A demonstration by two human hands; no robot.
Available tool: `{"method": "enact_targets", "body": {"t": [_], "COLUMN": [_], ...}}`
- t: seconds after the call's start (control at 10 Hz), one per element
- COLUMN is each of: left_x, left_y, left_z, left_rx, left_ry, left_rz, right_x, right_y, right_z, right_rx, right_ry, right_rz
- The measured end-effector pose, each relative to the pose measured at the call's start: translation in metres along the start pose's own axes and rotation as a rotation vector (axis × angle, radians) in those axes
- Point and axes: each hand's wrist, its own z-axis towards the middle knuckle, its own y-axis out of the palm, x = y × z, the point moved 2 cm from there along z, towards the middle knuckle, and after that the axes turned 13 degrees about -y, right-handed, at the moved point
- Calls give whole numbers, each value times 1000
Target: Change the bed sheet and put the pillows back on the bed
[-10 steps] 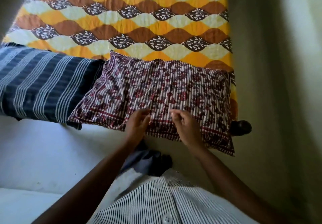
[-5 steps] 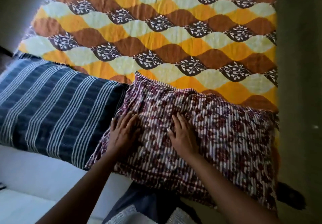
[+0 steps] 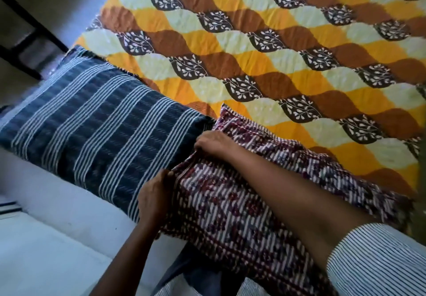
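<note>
Two pillows on the yellow and brown bed sheet (image 3: 253,53), both along its near edge: a blue striped pillow (image 3: 96,139) to the left, and a maroon patterned pillow (image 3: 230,208) touching its right end.

Left hand (image 3: 154,194): I see it gripping the maroon patterned pillow's near left corner, fingers curled round the cloth.

Right hand (image 3: 213,143): fingers curled over the same pillow's left edge, where the two pillows meet.

Change: half a second ago both hands lay flat and spread on that pillow's top. They have since shifted to its left edge.
</note>
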Motion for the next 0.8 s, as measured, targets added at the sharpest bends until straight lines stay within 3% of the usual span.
{"method": "enact_targets", "body": {"t": [0.1, 0.2, 0.3, 0.4, 0.6, 0.8], "left_x": [0, 1, -11, -20, -54, -124], "left_y": [-1, -3, -17, -30, -58, -98], "left_z": [5, 10, 10, 2, -44, -40], "left_rx": [-23, -74, -105, -59, -28, 57], "left_ry": [-76, -77, -140, -198, -390, -536], "left_rz": [177, 221, -103, -324, -762, -1047], "right_x": [-6, -19, -48, -63, -124, -197], "right_y": [9, 30, 30, 15, -6, -27], "right_z": [3, -7, -34, -49, -66, -11], "right_rx": [143, 144, 342, 459, 476, 460], "right_ry": [180, 235, 232, 232, 124, 48], "right_rz": [122, 223, 522, 626, 856, 918]}}
